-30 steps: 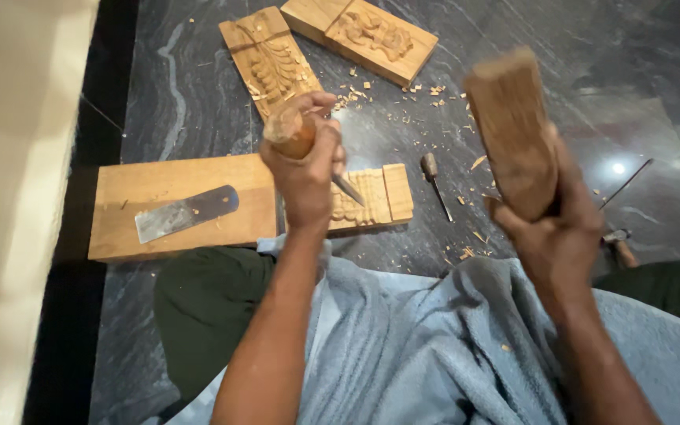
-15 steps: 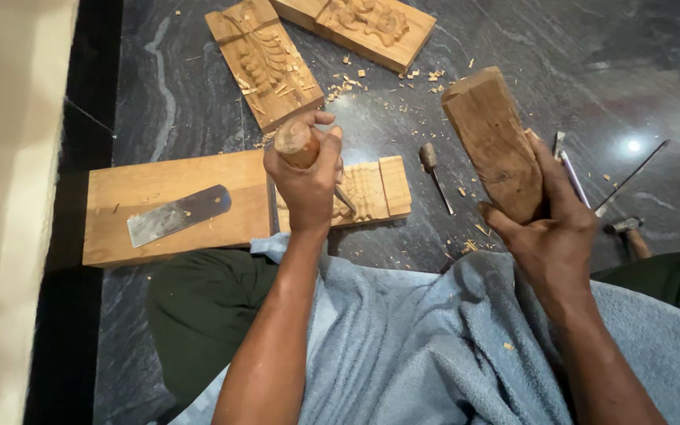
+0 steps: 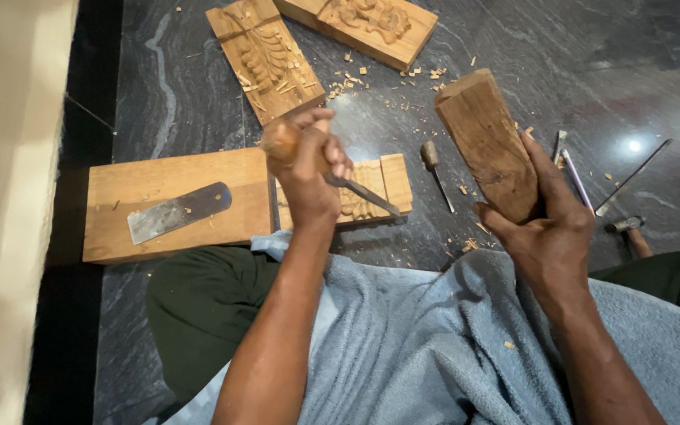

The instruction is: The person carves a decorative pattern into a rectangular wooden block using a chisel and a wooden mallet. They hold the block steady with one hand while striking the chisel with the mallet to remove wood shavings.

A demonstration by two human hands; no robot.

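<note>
My left hand (image 3: 311, 175) is closed around the round wooden handle of a chisel (image 3: 356, 191). Its steel blade slants down to the right onto a small carved wooden piece (image 3: 379, 185) on the dark stone floor. My right hand (image 3: 545, 228) grips a thick brown wooden mallet block (image 3: 488, 143), held upright to the right of the chisel, apart from it. A blue towel (image 3: 426, 338) covers my lap below both forearms.
A plain wooden board (image 3: 175, 240) with a flat metal blade (image 3: 176, 212) on it lies to the left. Two carved panels (image 3: 265, 55) (image 3: 364, 22) lie at the top. A second chisel (image 3: 437, 173), thin metal tools (image 3: 631, 177) and wood chips are scattered at the right.
The mallet block in my right hand has come down and to the left, toward the chisel. My left hand keeps the chisel on the carved piece.
</note>
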